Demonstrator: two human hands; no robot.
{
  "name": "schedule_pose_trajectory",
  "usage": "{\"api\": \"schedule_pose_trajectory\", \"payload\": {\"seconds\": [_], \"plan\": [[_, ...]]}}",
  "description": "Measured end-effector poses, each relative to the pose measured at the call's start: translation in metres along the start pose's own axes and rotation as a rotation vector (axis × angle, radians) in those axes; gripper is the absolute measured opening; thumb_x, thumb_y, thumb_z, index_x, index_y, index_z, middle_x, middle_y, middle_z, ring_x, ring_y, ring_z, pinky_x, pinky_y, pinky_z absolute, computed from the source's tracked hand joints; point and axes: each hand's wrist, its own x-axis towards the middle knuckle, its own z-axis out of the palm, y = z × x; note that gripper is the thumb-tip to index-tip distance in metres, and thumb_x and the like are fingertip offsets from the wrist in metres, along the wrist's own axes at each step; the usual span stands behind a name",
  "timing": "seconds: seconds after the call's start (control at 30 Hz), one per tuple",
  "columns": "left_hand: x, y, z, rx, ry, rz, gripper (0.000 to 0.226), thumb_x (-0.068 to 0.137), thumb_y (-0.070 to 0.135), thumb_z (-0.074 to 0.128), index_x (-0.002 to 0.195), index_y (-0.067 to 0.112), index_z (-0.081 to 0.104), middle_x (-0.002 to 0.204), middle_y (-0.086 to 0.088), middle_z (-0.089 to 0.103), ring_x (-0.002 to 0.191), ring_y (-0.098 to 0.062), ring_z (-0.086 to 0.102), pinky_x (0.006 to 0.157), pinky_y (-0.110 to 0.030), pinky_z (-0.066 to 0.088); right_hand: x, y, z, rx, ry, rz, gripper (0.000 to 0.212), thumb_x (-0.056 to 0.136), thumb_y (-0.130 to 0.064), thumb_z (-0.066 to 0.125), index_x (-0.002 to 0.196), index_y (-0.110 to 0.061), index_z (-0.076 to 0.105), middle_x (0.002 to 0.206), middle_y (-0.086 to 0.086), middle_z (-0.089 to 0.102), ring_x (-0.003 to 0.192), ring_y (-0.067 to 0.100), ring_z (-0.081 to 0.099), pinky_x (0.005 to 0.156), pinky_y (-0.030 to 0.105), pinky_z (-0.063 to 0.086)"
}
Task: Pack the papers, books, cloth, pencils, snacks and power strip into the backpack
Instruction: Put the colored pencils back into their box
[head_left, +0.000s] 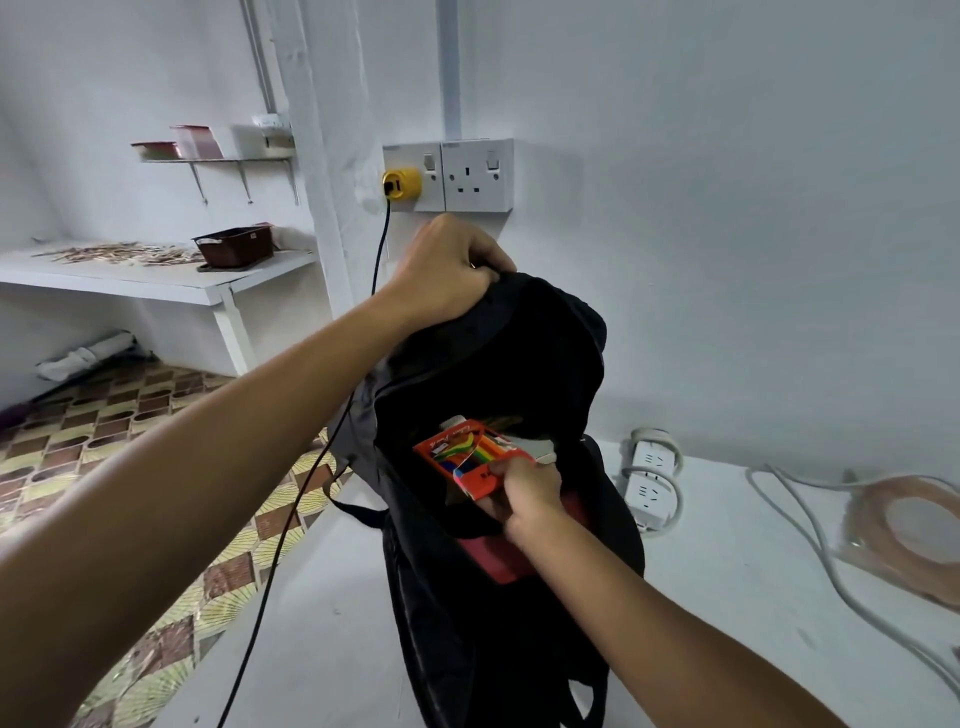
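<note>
A black backpack (498, 364) stands upright on the white table (727, 597) with its main compartment open. My left hand (449, 270) grips the top of the backpack and holds it up. My right hand (530, 493) holds an orange box of coloured pencils (467, 457) at the mouth of the opening, partly inside. Something red (498, 558) shows inside the bag under my right wrist. A white power strip (649, 483) with its cable wound around it lies on the table just right of the backpack.
A black cable (291, 514) hangs from a yellow plug (400, 183) in the wall socket and runs down left of the bag. A coil of translucent tubing (914, 525) and grey cables lie at the right. A shelf with a dark tray (236, 247) stands at the left.
</note>
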Motion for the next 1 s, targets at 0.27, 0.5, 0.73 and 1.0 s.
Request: {"api": "schedule_pose_trajectory", "payload": {"seconds": [0.27, 0.5, 0.73, 1.0], "plan": [[0.002, 0.005, 0.0, -0.009, 0.012, 0.019, 0.028, 0.078, -0.003, 0.059, 0.088, 0.015, 0.078, 0.087, 0.001, 0.074, 0.081, -0.008, 0.067, 0.081, -0.022, 0.054, 0.028, -0.002, 0.037, -0.002, 0.072, -0.014, 0.026, 0.084, 0.006, 0.054, 0.109, -0.001, 0.058, 0.084, 0.014, 0.062, 0.067, 0.026, 0.065, 0.055, 0.038, 0.059], [0.0, 0.007, -0.004, 0.0, 0.026, 0.019, 0.029, 0.078, -0.003, 0.059, 0.09, 0.015, 0.078, 0.08, 0.009, 0.068, 0.073, 0.004, 0.061, 0.068, 0.002, 0.043, 0.052, -0.008, 0.047, -0.006, 0.163, -0.041, 0.023, 0.088, 0.004, 0.055, 0.11, -0.002, 0.056, 0.094, 0.02, 0.063, 0.079, 0.034, 0.068, 0.062, 0.042, 0.059], [-0.005, 0.009, -0.009, 0.008, 0.027, 0.038, 0.028, 0.078, -0.004, 0.06, 0.09, 0.014, 0.078, 0.079, 0.014, 0.065, 0.069, 0.009, 0.059, 0.068, 0.004, 0.04, 0.067, -0.025, 0.056, 0.092, 0.087, -0.079, 0.008, 0.089, 0.007, 0.053, 0.085, 0.004, 0.06, 0.07, 0.013, 0.062, 0.062, 0.024, 0.063, 0.077, 0.042, 0.059], [-0.008, 0.007, -0.007, -0.023, 0.034, 0.019, 0.026, 0.079, -0.002, 0.062, 0.09, 0.015, 0.078, 0.076, 0.016, 0.064, 0.073, 0.01, 0.06, 0.072, 0.0, 0.045, 0.091, -0.036, 0.051, -0.316, -0.02, 0.023, 0.024, 0.093, -0.022, 0.05, 0.078, -0.005, 0.057, 0.066, 0.011, 0.061, 0.057, 0.021, 0.056, 0.05, 0.029, 0.044]]}}
